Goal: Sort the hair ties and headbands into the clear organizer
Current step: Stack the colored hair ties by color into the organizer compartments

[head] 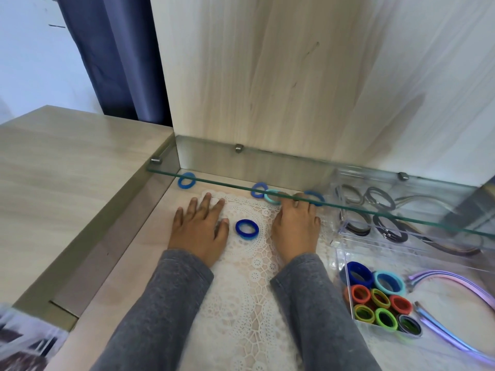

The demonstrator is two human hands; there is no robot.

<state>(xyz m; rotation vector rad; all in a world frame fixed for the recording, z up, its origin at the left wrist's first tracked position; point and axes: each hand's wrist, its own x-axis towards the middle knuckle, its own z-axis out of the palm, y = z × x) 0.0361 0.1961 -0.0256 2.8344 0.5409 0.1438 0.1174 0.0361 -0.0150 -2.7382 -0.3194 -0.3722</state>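
Grey sleeves [166, 303] were seen nearest, laid lengthwise over the lace mat [241, 303]. At the mat's far end the left hand [199, 226] was spread flat, palm down, fingers straight and parted, with nothing held. The right hand [296, 226] was laid flat at the mat's far right corner, its fingers stretched forward and apart. Their tips were at the teal tie [273, 196], and no grip on it could be made out.

The two hands were kept apart, and a dark blue tie [247, 228] was left on the mat between them, just beside the left thumb. It was touched by neither hand.

Three more blue ties were found along the mat's far edge. One [186, 180] was well off to the left, one [258, 190] was touching the teal tie, and one [314, 198] was just past the right fingertips. All were partly crossed by the edge of a glass shelf [375, 214].

Right of the mat the organizer [341, 259] was placed. Coloured ties [380, 301] were packed upright in its near compartment, and dark ties [385, 226] were laid in the farther ones. Pastel headbands [455, 282] were seen beyond the near compartment, farther right of the mat.
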